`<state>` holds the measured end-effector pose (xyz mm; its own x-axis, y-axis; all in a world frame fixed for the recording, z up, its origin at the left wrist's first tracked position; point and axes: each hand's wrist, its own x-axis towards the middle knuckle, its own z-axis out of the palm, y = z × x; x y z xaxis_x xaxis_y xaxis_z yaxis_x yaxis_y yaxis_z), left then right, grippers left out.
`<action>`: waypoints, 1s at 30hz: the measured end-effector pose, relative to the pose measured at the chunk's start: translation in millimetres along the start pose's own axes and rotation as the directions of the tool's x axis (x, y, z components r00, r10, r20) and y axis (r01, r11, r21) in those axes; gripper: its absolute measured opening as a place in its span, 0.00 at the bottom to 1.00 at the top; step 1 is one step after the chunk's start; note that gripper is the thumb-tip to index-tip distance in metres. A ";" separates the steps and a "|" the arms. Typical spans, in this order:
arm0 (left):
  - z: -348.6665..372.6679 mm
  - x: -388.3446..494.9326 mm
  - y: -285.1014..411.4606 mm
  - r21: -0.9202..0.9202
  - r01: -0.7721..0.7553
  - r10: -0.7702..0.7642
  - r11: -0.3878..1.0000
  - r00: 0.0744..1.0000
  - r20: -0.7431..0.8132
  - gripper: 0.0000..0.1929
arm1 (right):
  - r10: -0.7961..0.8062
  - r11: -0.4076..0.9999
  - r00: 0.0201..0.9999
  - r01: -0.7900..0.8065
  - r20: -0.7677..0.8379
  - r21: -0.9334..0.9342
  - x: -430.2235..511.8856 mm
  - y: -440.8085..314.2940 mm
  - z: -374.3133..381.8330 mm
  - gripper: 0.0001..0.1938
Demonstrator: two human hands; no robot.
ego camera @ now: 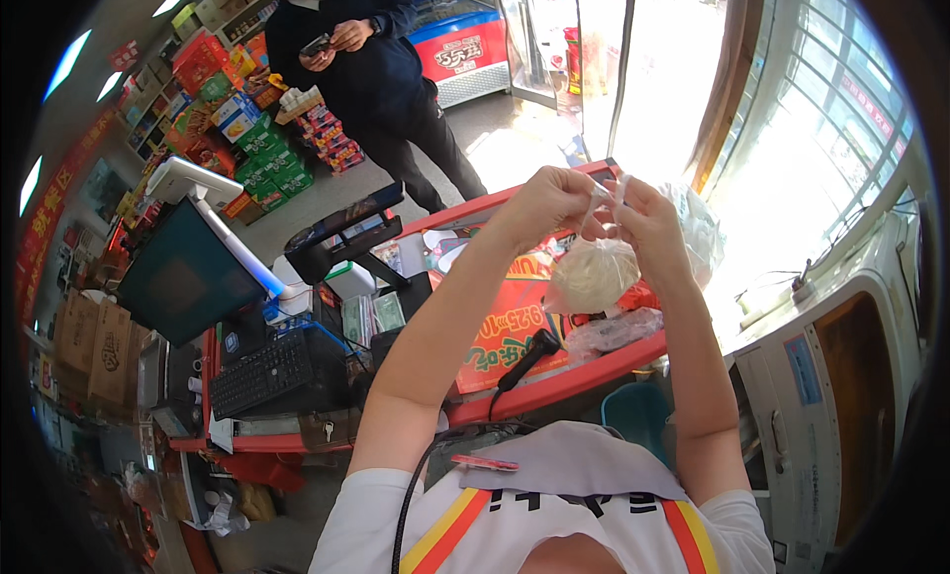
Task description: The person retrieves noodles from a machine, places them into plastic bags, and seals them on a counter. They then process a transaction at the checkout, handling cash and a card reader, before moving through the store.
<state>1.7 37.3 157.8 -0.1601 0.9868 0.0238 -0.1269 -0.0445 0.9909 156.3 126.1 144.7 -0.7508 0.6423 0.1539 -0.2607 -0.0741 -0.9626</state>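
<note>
Both hands are raised over the counter, pinching the gathered top of a clear plastic bag [594, 275]. Pale yellowish-white contents fill it; what they are cannot be made out. Thin twisted plastic runs between the fingers of my left hand [551, 203] and my right hand [647, 221]. The bag's round body hangs just below the fingers, above or against the red-edged counter [579, 381]. A larger whitish plastic bag [694, 229] sits behind my right hand. Under my forearms lie a crumpled clear plastic bag [616, 330] and a black handheld barcode scanner [531, 359].
Left on the counter are a monitor [197, 270], a black keyboard [260, 373], a payment terminal on a stand [345, 232] and banknotes [358, 322]. Across the counter stands a person [356, 77] holding a phone. A teal bin [634, 414] is below; a white cabinet [787, 411] stands right.
</note>
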 end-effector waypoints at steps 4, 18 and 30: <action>7.3 -6.8 18.7 -0.071 -0.053 0.054 0.996 0.998 0.020 0.11 | 0.017 0.988 0.983 0.011 0.183 -0.151 11.4 -12.2 1.7 0.17; -79.0 -22.9 -11.0 -0.745 -0.036 -0.302 0.666 0.900 -0.313 0.10 | 0.082 0.454 0.789 0.514 0.609 -0.727 -6.2 -15.9 -33.7 0.15; -21.0 -45.2 -8.4 0.385 0.009 0.135 0.923 0.929 -0.346 0.15 | 0.231 0.924 0.896 -0.080 0.380 -0.374 66.8 33.0 2.7 0.13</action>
<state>-10.6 -10.2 145.6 -0.5043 0.8565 0.1103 0.2584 0.0278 0.9656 95.8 164.5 123.8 -0.9632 0.2686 0.0000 0.0461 0.1652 -0.9852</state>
